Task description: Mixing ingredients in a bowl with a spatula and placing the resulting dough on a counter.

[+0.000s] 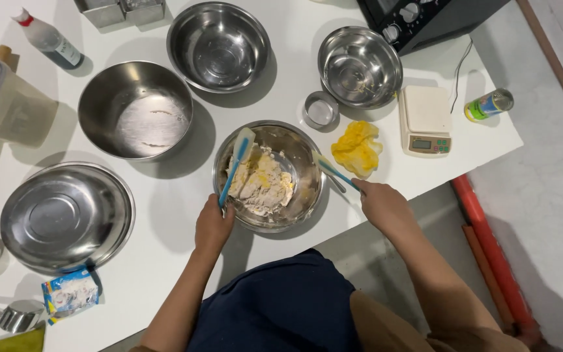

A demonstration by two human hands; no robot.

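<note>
The dough (260, 179), pale and lumpy with yellowish patches, sat in a steel mixing bowl (307, 195) at the near edge of the white table (171, 208), right in front of the person. Their left hand (212, 225) was closed around the blue handle of a silicone spatula (234, 166), and the pale blade leaned on the bowl's far left rim, just beside the dough. The fingers themselves stayed outside the bowl, at its near left edge, apart from the mixture. The right hand (378, 201) gripped a second spatula (332, 171), fingers wrapped on the handle end off the bowl's right side; its blade lay over the right rim, clear of the main lump. I could not tell whether that blade touched the bowl's wall.

Just beyond the right hand lay a crumpled yellow cloth (357, 148), with a small white kitchen scale (423, 120) beside it and a can (489, 104) near the table's corner. A little metal ring mould (320, 109) stood behind the bowl. Four more steel bowls were spread about: a wide one (66, 218) to the left, a floury one (135, 109) behind it, and two (218, 45) (360, 66) at the back. A squeeze bottle (50, 39) lay at the far left.
</note>
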